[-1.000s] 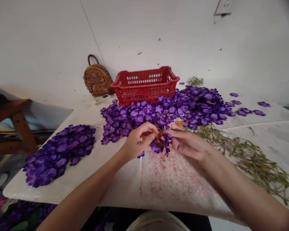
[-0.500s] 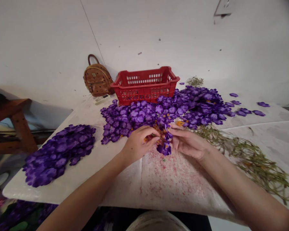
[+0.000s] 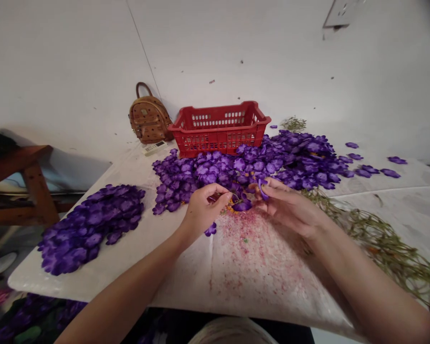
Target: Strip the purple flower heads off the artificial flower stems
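My left hand (image 3: 206,208) is closed in a pinch, thumb against forefinger, on a thin stem (image 3: 235,195). Just past its fingertips is a purple artificial flower (image 3: 242,205); I cannot tell whether the stem joins it. A purple petal piece (image 3: 263,190), seen edge-on, is held between the thumb and fingers of my right hand (image 3: 290,205). Below the left hand, a small purple flower piece (image 3: 210,230) shows partly, the rest hidden by the hand. A wide heap of purple flower pieces (image 3: 208,168) spreads beyond both hands.
A red plastic basket (image 3: 220,138) stands behind the heap, beside a brown backpack (image 3: 150,117). Another purple flower pile (image 3: 93,224) lies at the left table edge. Greenish stems (image 3: 387,243) are tangled on the right. Pink specks mark the white tablecloth (image 3: 258,277).
My hands have moved apart: the left slightly left, the right slightly right with the petal piece. A purple flower piece now shows below my left hand. The view has shifted slightly.
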Tool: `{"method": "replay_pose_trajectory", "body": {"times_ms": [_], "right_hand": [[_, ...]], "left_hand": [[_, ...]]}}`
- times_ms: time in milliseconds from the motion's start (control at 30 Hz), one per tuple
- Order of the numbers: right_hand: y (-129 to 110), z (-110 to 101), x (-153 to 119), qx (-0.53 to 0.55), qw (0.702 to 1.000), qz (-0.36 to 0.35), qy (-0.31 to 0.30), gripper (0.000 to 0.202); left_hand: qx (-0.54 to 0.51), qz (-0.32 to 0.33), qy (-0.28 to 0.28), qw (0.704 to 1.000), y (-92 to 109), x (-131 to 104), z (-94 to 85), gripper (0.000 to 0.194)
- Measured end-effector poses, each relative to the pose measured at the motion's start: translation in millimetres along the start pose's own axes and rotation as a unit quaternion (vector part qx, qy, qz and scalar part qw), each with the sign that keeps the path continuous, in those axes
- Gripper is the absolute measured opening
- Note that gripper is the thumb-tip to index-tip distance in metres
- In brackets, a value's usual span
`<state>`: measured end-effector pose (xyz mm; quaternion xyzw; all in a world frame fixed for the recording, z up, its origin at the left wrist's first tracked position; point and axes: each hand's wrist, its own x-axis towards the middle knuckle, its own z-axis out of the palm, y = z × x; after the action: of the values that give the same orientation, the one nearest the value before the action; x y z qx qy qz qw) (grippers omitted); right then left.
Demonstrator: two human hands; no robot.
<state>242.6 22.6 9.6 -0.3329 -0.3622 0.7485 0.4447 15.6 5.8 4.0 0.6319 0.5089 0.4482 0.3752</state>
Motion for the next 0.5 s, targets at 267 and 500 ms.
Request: {"method": "replay_pose_trajectory", "body": {"times_ms": [267, 500], "right_hand": [[2, 11, -10, -0.211, 0.971, -0.036, -0.108, 0.019], [9, 14, -4, -0.354, 0.915, -0.147, -0.122, 0.017]], "left_hand": [[-0.075, -0.054, -0.007, 0.996, -3, 3, 3.6, 0.023], [-0.185, -0.122, -0.044, 0.974, -8, 3, 4.8, 0.03]]}}
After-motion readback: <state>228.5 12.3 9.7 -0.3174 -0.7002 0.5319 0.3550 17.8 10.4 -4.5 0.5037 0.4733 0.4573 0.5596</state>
